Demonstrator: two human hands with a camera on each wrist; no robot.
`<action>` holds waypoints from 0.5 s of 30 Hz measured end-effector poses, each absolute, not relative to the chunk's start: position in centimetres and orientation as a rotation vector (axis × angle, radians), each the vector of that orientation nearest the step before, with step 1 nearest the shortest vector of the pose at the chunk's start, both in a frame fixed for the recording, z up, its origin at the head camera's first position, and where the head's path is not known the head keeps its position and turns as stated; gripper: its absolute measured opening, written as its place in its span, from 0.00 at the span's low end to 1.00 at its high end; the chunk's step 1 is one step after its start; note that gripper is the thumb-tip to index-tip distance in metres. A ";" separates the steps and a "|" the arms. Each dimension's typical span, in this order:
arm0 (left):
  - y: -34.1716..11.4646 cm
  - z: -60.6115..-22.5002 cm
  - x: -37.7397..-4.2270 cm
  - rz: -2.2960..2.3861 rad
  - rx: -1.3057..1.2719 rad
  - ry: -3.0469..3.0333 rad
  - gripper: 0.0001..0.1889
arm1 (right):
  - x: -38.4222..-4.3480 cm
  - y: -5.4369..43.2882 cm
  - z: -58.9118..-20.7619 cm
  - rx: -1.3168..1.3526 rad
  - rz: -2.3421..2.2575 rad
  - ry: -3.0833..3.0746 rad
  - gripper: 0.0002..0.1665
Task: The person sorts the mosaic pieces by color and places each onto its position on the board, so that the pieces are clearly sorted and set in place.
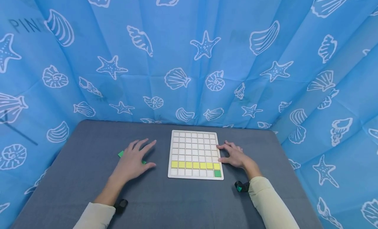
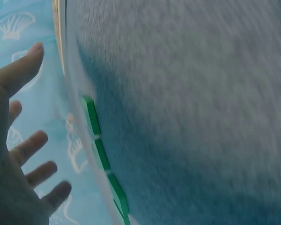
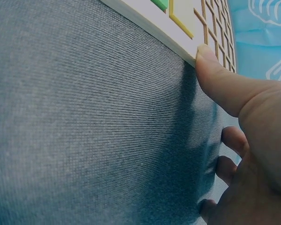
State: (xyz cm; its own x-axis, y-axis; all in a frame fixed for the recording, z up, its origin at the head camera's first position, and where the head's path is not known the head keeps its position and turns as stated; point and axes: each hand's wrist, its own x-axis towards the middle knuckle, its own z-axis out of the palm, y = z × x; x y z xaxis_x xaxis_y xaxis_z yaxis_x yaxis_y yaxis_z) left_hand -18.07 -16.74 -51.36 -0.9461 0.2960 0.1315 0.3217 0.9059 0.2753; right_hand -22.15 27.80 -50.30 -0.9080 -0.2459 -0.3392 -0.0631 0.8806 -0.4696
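Note:
A white grid board point(image 1: 192, 177) lies on the grey table. One of its rows holds several yellow tiles point(image 1: 189, 164), and a green tile point(image 1: 217, 173) sits in the near right corner cell. My right hand point(image 1: 234, 155) touches the board's right edge; the thumb point(image 3: 214, 70) presses that edge in the right wrist view, fingers loosely bent. Left of the board, my left hand point(image 1: 131, 161) hovers with spread fingers and holds nothing. Below it lie several loose green tiles point(image 2: 102, 154), mostly hidden by the hand in the head view.
A blue curtain point(image 1: 189, 58) with white shells and starfish hangs behind the table and along both sides. Grey cloth point(image 1: 177, 202) covers the table. Each wrist wears a black camera band point(image 1: 121, 206).

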 end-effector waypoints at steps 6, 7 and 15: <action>-18.1 -51.3 -17.6 -0.509 -0.438 -3.017 0.49 | -21.9 27.8 -50.5 -0.237 -0.637 2.648 0.39; -18.3 -51.2 -17.6 -0.520 -0.433 -3.022 0.47 | -21.9 27.8 -50.4 -0.237 -0.641 2.647 0.39; -19.7 -50.6 -17.7 -0.620 -0.399 -3.068 0.28 | -22.1 27.8 -50.1 -0.230 -0.631 2.658 0.40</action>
